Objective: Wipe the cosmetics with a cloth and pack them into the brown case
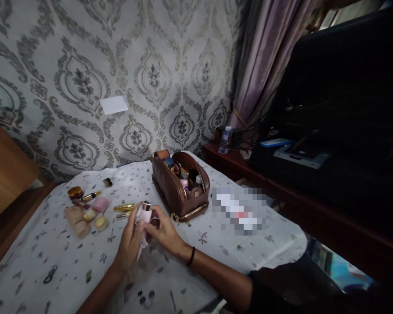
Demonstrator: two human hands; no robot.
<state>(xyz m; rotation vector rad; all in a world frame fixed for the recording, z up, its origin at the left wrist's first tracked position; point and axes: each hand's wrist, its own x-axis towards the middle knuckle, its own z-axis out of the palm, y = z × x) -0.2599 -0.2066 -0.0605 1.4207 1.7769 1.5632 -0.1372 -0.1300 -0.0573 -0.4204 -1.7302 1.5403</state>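
Observation:
My left hand [130, 240] is closed around a small pale pink cosmetic bottle [146, 214] with a shiny silver cap, held upright above the cloth. My right hand [166, 231] closes on the same bottle from the other side, its fingers at the bottle's side. A thin white piece, perhaps a tissue [143, 245], hangs below the bottle between the hands. Just behind stands a brown makeup bag [165, 192], unzipped and filled with cosmetics. Gold tubes [124, 207] lie left of the bottle, partly behind my left hand.
On the left of the patterned cloth [94, 272] lie a beige tube [77, 221], a pink sponge [100, 204], a round gold-brown jar [75, 192] and a black-and-gold cap [108, 182]. A blurred-out item lies to the right. A plastic bottle [225, 140] stands on the dark red furniture behind.

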